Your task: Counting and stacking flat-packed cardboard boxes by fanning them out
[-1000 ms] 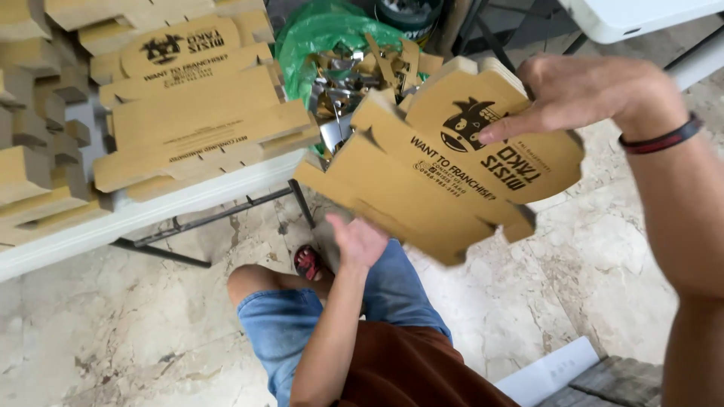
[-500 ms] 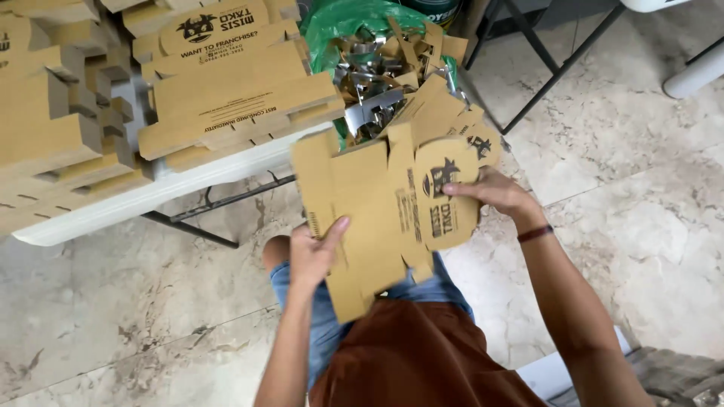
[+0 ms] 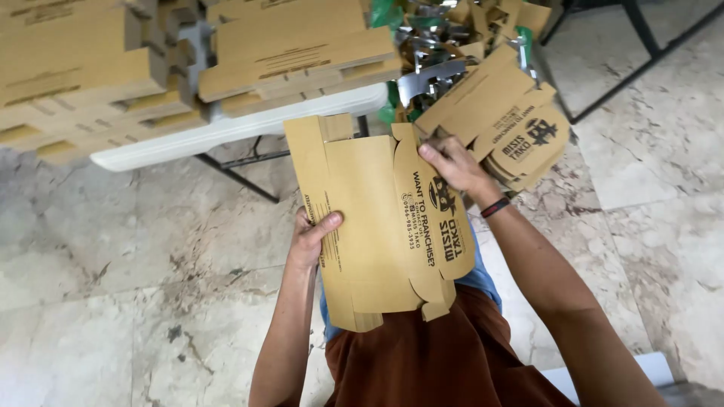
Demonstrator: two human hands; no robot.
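Here, flat cardboard box blank [image 3: 377, 226] held lengthwise away from body; left hand [image 3: 313, 237] pinches left edge, right hand [image 3: 452, 167] fingers press far right flap.

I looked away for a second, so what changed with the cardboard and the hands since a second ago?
The flat cardboard box came down from beside the table to the lap. The left hand, open beneath it before, now has a grip on its edge; the right hand moved to its top. The stacks on the table stayed put.
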